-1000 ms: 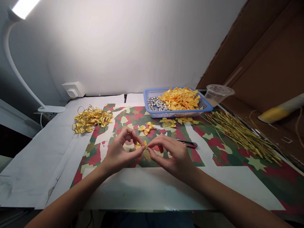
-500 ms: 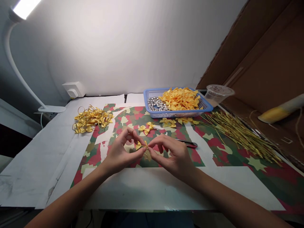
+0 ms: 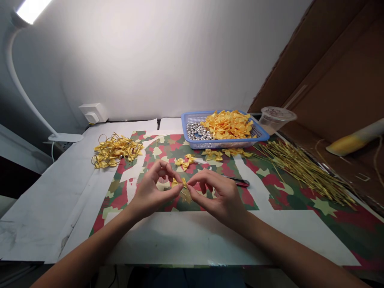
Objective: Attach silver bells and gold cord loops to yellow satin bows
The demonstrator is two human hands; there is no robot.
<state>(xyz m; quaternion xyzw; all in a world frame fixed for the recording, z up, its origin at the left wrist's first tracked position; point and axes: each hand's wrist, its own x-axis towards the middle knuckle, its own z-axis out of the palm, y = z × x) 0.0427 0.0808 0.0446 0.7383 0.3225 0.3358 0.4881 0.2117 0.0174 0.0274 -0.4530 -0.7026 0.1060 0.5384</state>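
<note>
- We are seeing the left hand (image 3: 151,192) and right hand (image 3: 217,200) easing slightly apart since the earlier view, with the fingertips still at the small yellow bow (image 3: 178,183).
- We are looking down on a desk (image 3: 192,240) that is carrying white paper and camouflage-patterned paper (image 3: 246,196).
- We are seeing a cardboard panel (image 3: 330,72) rising along the right side and a white desk lamp (image 3: 18,60) arching over the left side.
- We are noting a blue plastic basket (image 3: 192,145) standing at the far edge of the patterned paper, holding a heap of yellow ribbon pieces (image 3: 226,125) beside silver beads (image 3: 196,131).
- We are finding a bundle of gold-wrapped stems (image 3: 303,172) lying to the right and a tangle of gold loops (image 3: 115,150) lying to the left.
- We are seeing a clear plastic cup (image 3: 277,119) standing just right of the basket.
- We are spotting finished yellow bows (image 3: 184,162) lying just beyond the hands, with more (image 3: 213,156) lying against the basket.
- We are seeing a red-handled tool (image 3: 238,182) lying just beside the right hand.
- We are watching both hands pinching the small yellow bow from either side, holding it together above the patterned paper, not resting on it.
</note>
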